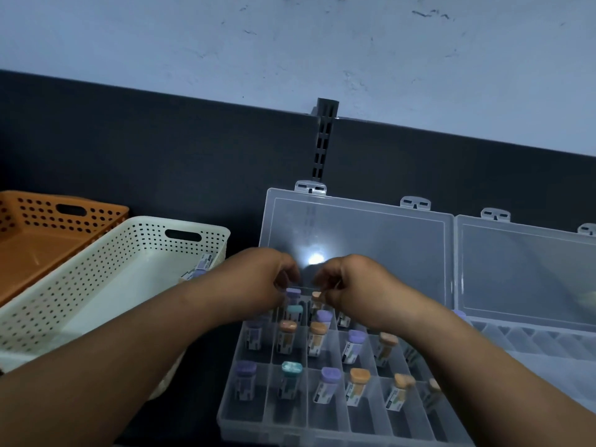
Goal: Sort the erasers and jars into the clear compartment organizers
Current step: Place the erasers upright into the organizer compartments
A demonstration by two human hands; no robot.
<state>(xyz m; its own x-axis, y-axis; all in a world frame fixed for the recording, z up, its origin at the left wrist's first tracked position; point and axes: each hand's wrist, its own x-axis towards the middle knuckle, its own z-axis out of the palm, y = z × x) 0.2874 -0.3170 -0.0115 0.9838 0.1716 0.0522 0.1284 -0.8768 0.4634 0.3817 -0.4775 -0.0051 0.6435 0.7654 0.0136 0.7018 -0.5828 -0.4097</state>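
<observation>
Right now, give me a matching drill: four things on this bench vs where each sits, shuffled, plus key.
Things:
1. orange perforated plastic basket
2. cream perforated plastic basket
3. clear plastic compartment organizer holding erasers
4. second clear plastic organizer

Places:
A. far right
B. under the left hand and right hand
C. far left
D. between a basket and an organizer

Pairs: 1-C, 2-D, 3-B, 4-A
</observation>
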